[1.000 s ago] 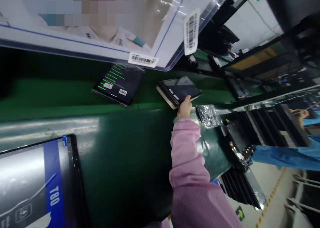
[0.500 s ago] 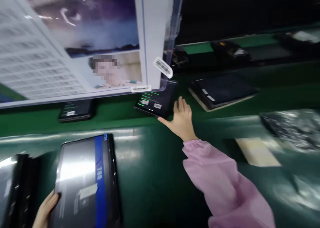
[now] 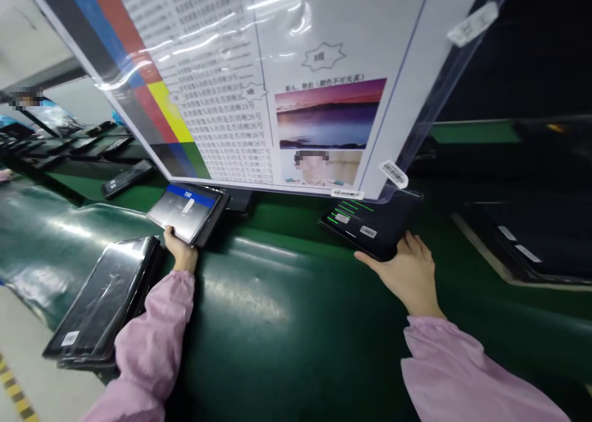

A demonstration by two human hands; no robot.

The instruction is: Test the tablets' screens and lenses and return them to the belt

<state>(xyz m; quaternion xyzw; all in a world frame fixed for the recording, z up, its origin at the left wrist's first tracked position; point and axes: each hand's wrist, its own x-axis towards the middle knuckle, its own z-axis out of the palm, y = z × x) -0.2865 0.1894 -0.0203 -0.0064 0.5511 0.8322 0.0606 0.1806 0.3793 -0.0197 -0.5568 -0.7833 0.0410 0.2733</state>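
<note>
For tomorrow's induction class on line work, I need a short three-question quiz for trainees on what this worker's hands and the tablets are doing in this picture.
1. True or false: the left hand grips the near edge of the blue-banded tablet.
2. What shows on the screen of the dark tablet that the right hand touches? A. green lines B. a red cross C. a map
3. Which thing hangs over both tablets?
Key: 1 true; 2 A; 3 the laminated test chart.
</note>
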